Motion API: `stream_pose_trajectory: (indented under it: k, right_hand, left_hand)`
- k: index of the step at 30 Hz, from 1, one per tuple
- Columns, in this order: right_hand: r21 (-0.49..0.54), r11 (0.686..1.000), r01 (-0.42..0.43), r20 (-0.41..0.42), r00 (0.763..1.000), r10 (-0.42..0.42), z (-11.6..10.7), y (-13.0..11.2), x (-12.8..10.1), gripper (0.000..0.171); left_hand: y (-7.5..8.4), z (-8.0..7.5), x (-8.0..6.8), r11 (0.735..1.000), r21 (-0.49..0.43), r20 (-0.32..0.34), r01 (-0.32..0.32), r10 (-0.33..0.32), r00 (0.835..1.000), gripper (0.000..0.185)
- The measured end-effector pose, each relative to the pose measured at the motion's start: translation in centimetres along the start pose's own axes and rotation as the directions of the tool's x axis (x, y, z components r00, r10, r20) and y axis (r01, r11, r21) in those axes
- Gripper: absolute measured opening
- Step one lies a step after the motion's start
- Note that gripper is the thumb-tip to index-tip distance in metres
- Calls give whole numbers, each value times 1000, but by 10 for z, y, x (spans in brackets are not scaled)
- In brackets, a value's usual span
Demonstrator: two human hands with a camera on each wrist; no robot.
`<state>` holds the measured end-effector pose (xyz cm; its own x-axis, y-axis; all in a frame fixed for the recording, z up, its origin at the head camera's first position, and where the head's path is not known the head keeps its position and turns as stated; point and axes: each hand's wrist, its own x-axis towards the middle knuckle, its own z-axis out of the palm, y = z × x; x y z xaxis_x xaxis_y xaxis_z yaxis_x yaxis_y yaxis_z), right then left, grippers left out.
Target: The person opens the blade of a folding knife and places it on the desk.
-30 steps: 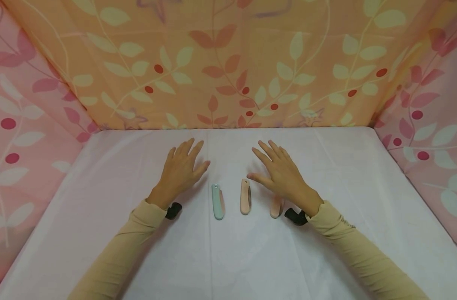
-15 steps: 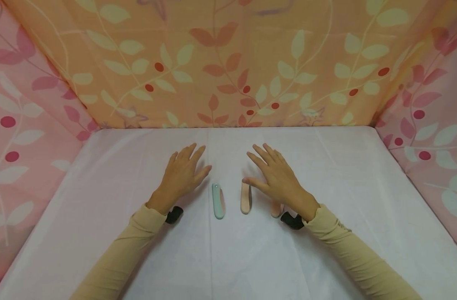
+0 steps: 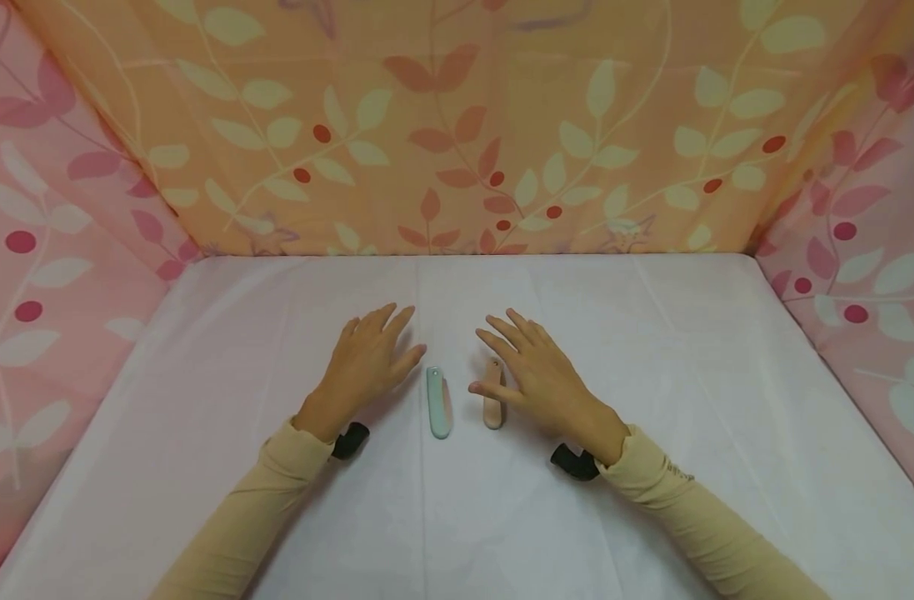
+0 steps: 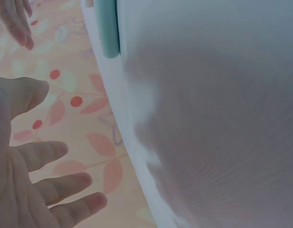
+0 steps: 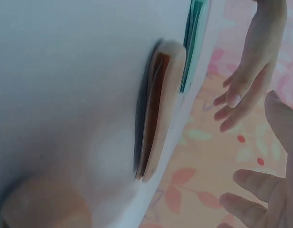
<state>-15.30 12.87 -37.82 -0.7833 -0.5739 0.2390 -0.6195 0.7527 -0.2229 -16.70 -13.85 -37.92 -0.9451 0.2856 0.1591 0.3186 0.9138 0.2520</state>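
Note:
Two slim folded tools lie side by side on the white table (image 3: 651,350): a mint-green one (image 3: 437,404) and a peach one (image 3: 492,406). My left hand (image 3: 377,350) hovers flat with straight, spread fingers just left of the mint tool (image 4: 108,28) and holds nothing. My right hand (image 3: 531,375) is also spread flat, its thumb beside the peach tool (image 5: 158,109). A second peach piece (image 5: 42,204) lies under that hand, hidden in the head view. Neither hand grips anything.
Leaf-patterned cloth walls enclose the table: orange at the back (image 3: 457,125), pink on the left (image 3: 44,275) and right (image 3: 869,233). Long beige sleeves (image 3: 239,517) cover both forearms.
My right hand has slid left and toward me, so it now covers the rightmost peach piece, with the thumb reaching the middle peach tool. The left hand has drifted slightly toward me.

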Motion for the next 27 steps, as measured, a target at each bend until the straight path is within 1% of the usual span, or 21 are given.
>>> stream_pose_trajectory:
  k: [5, 8, 14, 18, 22, 24, 27]
  right_hand:
    - [-27, 999, 41, 11, 999, -40, 5, -10, -3, 74]
    - [-16, 998, 59, 17, 998, -59, 9, -17, -4, 73]
    - [17, 996, 82, 26, 996, -82, 15, -27, -8, 71]
    - [75, 995, 69, 60, 995, -74, 17, -31, -8, 71]
    - [152, 988, 32, 111, 993, -49, 18, -33, -9, 70]
    - [182, 983, 28, 120, 992, -50, 19, -34, -8, 68]
    - [202, 979, 33, 124, 990, -60, 22, -35, -8, 65]
  left_hand:
    - [4, 0, -4, 1000, 8, 36, -4, 4, 999, 63]
    - [7, 0, -7, 1000, 0, 62, -4, 4, 998, 62]
    - [11, 0, -11, 998, -42, 67, -35, 38, 997, 58]
    - [11, 1, -12, 995, -74, 81, -63, 69, 994, 55]
    - [10, 3, -12, 991, -100, 94, -93, 103, 990, 52]
    - [10, 2, -12, 989, -115, 108, -97, 109, 988, 51]
    - [10, 2, -13, 986, -140, 141, -86, 105, 984, 51]
